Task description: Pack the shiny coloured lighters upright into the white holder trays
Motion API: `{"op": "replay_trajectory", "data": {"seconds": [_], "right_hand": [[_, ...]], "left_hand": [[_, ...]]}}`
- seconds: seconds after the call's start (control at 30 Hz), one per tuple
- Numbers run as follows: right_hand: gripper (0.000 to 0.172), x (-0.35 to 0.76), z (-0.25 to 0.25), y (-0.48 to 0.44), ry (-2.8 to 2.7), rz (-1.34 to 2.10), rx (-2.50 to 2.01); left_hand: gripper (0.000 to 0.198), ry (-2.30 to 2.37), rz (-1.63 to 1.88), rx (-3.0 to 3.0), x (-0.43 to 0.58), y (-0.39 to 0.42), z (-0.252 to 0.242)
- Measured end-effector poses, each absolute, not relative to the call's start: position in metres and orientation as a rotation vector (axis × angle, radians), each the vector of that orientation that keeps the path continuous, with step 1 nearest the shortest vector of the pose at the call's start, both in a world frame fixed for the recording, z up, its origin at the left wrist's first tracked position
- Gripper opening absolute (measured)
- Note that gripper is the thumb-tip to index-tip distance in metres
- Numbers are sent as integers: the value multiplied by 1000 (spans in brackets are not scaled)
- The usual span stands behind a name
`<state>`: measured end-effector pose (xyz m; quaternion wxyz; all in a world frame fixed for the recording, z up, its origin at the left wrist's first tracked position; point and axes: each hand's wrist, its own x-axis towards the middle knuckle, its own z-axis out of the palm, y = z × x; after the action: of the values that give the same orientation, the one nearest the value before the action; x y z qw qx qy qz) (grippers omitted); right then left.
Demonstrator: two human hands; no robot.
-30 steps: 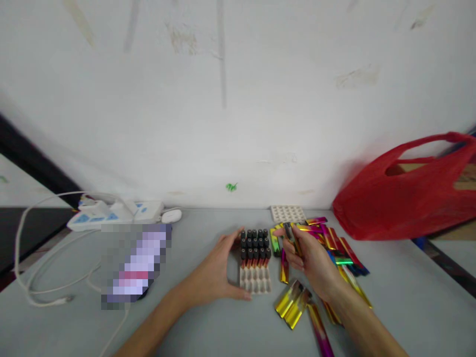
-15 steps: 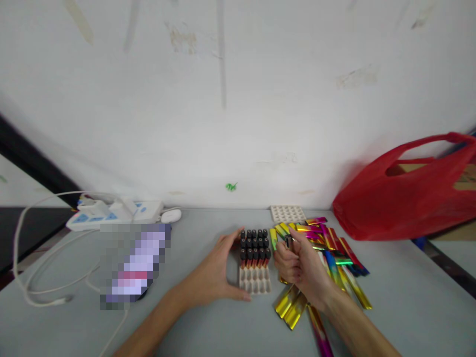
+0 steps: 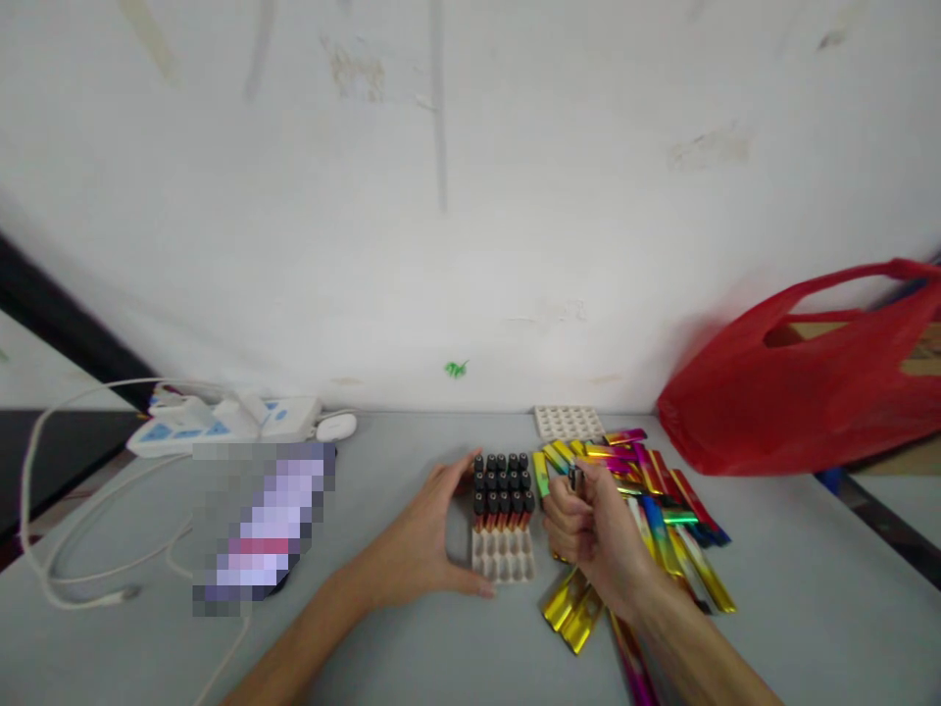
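A pale tray (image 3: 503,561) with rows of sockets stands before me. Its rear rows hold several upright, battery-like cylinders (image 3: 503,479), black on top and copper-orange below; the front sockets hold none. My left hand (image 3: 419,534) curves around the tray's left side, thumb at the front edge and fingers at the back corner. To the right of the tray, my right hand (image 3: 592,529) is closed in a fist around a small thing with a dark, metallic tip (image 3: 576,478) showing by the thumb. The rest of that thing is hidden in the fist.
Shiny coloured foil-like strips (image 3: 666,480) lie around and under my right hand. A second pale tray (image 3: 569,423) rests by the wall. A red bag (image 3: 794,392) stands at right; at left are a power strip (image 3: 227,422), a blurred phone (image 3: 272,520) and white cables (image 3: 80,598).
The view has shifted very slightly. A little more of the metallic tip shows above my right fist; my left hand stays around the tray.
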<state>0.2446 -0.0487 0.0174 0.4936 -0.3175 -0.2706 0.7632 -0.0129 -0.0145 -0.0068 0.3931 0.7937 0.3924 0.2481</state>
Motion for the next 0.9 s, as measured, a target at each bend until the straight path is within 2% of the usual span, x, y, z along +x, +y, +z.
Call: {"op": "replay_trajectory", "data": {"seconds": [0.23, 0.9], "right_hand": [[76, 246, 15, -46, -655, 1916, -817], [68, 241, 11, -51, -711, 1888, -904]], "left_hand": [[149, 1006, 612, 2020, -14, -16, -5], [147, 989, 626, 2034, -13, -15, -5]]}}
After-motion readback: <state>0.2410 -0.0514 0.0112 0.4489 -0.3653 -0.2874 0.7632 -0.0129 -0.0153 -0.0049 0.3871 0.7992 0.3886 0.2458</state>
